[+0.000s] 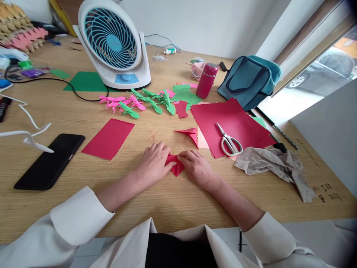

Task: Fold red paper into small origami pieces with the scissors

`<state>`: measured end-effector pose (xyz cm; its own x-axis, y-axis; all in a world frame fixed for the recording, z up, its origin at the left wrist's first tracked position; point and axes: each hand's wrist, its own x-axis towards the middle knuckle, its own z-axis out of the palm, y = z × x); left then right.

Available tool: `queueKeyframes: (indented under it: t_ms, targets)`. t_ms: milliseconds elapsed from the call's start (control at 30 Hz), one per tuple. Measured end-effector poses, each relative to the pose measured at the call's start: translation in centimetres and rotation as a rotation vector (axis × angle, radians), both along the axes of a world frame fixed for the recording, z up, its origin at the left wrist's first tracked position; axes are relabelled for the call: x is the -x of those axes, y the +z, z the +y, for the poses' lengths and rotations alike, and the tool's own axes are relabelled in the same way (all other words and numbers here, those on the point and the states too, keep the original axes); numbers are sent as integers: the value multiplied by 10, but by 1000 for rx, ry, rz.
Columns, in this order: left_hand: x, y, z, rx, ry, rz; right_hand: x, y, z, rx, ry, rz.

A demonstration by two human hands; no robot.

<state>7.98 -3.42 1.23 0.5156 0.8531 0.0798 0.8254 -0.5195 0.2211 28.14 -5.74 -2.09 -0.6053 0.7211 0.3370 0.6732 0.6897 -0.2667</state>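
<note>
A small folded piece of red paper (pixel 176 170) lies on the table between my hands, its pointed end toward me. My left hand (pixel 156 160) is closed on its left side, the thumb pressing the fold. On the other side my right hand (pixel 196 167) pinches the right edge with bent fingers. Just beyond, another folded red paper piece (pixel 191 134) with pointed flaps rests on the table. A flat red sheet (pixel 110 139) lies to the left. White-handled scissors (pixel 230 143) sit on a stack of large red sheets (pixel 206 111) to the right.
Several folded green and pink paper figures (pixel 152 102) lie ahead, before a white fan (pixel 114 44). A red flask (pixel 206 80) and a teal bag (pixel 248 80) stand back right. A black phone (pixel 50 162) lies left; a crumpled cloth (pixel 267 162) lies right.
</note>
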Motion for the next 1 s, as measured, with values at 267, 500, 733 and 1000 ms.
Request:
queueKeyframes:
  t_ms: [267, 500, 733, 1000]
  targets:
    - [-15, 21, 24, 307, 117, 142, -1, 1, -2, 5, 10, 1]
    - [-5, 12, 33, 382, 89, 32, -3, 5, -4, 24, 38, 10]
    - [2, 6, 29, 380, 121, -179, -4, 8, -4, 31, 69, 14]
    - [4, -4, 16, 372, 169, -500, -2, 7, -4, 21, 56, -18]
